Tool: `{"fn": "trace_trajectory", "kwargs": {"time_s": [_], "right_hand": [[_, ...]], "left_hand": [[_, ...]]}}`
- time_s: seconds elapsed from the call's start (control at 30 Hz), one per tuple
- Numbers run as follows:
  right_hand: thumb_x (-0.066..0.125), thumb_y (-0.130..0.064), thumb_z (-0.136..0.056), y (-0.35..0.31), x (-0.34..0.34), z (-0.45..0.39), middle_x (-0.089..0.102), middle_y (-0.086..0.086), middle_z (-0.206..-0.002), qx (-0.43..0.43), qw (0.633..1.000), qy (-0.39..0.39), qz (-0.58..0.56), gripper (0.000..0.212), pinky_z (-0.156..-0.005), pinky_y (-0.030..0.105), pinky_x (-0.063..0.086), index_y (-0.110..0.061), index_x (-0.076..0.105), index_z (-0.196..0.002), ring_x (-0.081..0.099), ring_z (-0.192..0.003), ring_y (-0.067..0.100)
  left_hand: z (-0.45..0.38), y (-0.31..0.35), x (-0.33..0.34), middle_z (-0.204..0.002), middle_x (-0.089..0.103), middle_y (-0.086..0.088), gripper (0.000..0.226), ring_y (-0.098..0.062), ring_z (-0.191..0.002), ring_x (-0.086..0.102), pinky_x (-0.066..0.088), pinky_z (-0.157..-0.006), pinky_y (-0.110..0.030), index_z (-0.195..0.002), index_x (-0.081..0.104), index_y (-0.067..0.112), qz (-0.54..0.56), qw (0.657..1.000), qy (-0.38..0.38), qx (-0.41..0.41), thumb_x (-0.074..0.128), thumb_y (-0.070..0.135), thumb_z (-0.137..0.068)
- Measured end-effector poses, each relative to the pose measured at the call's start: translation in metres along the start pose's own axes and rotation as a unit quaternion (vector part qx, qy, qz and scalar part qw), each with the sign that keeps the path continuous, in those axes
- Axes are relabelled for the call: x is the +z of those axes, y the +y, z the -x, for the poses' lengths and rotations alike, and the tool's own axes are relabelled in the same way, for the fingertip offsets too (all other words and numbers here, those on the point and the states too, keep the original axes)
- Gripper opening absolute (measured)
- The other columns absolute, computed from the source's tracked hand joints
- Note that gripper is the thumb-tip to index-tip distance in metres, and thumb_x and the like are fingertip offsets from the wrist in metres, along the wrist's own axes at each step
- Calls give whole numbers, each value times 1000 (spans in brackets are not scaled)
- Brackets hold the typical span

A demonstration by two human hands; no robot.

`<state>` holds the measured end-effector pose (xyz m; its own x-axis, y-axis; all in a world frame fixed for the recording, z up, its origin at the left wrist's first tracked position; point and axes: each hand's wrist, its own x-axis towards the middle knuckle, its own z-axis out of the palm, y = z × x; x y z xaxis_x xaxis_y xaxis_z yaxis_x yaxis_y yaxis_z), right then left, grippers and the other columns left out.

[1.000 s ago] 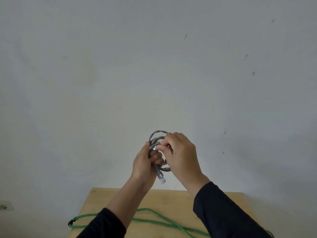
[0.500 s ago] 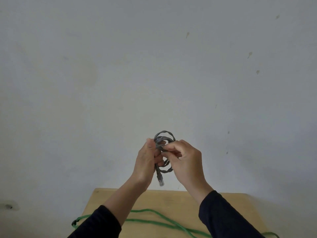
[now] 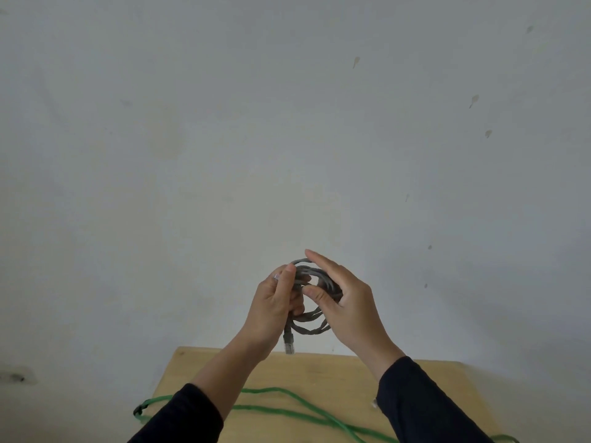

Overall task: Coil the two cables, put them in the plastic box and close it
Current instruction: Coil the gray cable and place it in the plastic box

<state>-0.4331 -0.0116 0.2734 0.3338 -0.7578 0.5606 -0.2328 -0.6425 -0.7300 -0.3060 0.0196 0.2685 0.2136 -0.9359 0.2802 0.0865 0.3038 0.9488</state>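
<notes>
The left hand (image 3: 275, 310) is gripping the grey cable (image 3: 315, 294), its fingers curled round one side of the coil, which is hanging in the air between both hands. A plug (image 3: 288, 343) is dangling just below that grip. The right hand (image 3: 343, 302) is cupping the coil's other side, thumb pressing on the loops, fingers nearly straight. Well below the grips, the green cable (image 3: 278, 410) is lying uncoiled across the wooden surface (image 3: 319, 375), trailing off both edges. The box is not showing.
</notes>
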Motion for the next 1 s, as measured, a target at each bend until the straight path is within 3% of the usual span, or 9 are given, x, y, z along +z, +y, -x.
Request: {"fn": "trace_trajectory", "kwargs": {"time_s": [0.1, 0.17, 0.23, 0.33, 0.43, 0.53, 0.7, 0.87, 1.0], "right_hand": [[66, -19, -85, 9, 13, 8, 60, -2, -84, -21, 994, 85, 65, 39, -71, 13, 45, -33, 59, -121, 57, -79, 8], [67, -18, -85, 12, 23, 16, 60, -1, -82, -8, 990, 131, 60, 34, -69, 10, 43, -28, 62, -117, 57, -79, 6], [67, -18, -85, 13, 31, 28, 60, -1, -83, 30, 989, 145, 24, 31, -69, 6, 41, -24, 64, -115, 56, -83, 2], [64, -18, -86, 19, 40, 52, 60, -1, -88, 76, 990, 117, -22, 32, -71, 3, 39, -24, 62, -118, 54, -88, -3], [59, -19, -90, 31, 48, 84, 60, 1, -91, 81, 993, 81, -5, 34, -75, 2, 37, -21, 58, -124, 53, -91, -5], [59, -17, -90, 43, 58, 120, 59, 0, -93, 115, 991, 62, -19, 36, -76, 2, 37, -20, 57, -125, 54, -92, -5], [61, -16, -89, 48, 79, 177, 59, -3, -98, 180, 982, 40, -35, 36, -76, 1, 37, -21, 58, -124, 54, -94, -7], [61, -18, -89, 43, 89, 221, 61, -6, -103, 274, 960, 47, -41, 33, -79, 2, 39, -31, 58, -120, 55, -96, -11], [59, -22, -89, 43, 96, 252, 63, -8, -114, 360, 931, 40, -33, 30, -91, 21, 45, -33, 60, -117, 58, -104, 3]], "left_hand": [[12, -4, 13, -64, 44, 1, 38, -6, -50, 45, 40, -46, -15, -87, 50, 7, -60, 994, 93, -10, 37, 41, -95], [22, -11, 25, -74, 53, 1, 35, -1, -54, 53, 43, -45, -20, -89, 51, 9, -73, 983, 164, -30, 39, 42, -95], [32, -22, 31, -80, 61, 6, 30, -5, -69, 60, 45, -54, -27, -85, 54, 18, -86, 970, 225, -44, 41, 44, -93], [48, -41, 27, -80, 67, 8, 24, -6, -79, 63, 44, -64, -22, -83, 60, 24, -102, 957, 266, -54, 46, 41, -93], [72, -61, 17, -80, 70, 7, 16, -2, -80, 65, 47, -69, -21, -92, 62, 26, -126, 953, 266, -77, 51, 38, -91], [104, -85, 10, -93, 70, 6, 30, -3, -87, 66, 53, -78, -29, -115, 53, 25, -138, 946, 272, -107, 54, 39, -89], [162, -115, 2, -92, 68, 11, 28, 8, -83, 63, 44, -66, -6, -119, 50, 32, -169, 939, 276, -118, 51, 34, -91], [204, -131, -16, -92, 68, 12, 31, 9, -83, 61, 44, -66, -7, -124, 47, 34, -215, 947, 194, -139, 49, 26, -94], [225, -139, -32, -96, 67, 10, 26, 1, -73, 62, 47, -53, -17, -119, 52, 34, -244, 942, 114, -199, 50, 29, -94]]}}
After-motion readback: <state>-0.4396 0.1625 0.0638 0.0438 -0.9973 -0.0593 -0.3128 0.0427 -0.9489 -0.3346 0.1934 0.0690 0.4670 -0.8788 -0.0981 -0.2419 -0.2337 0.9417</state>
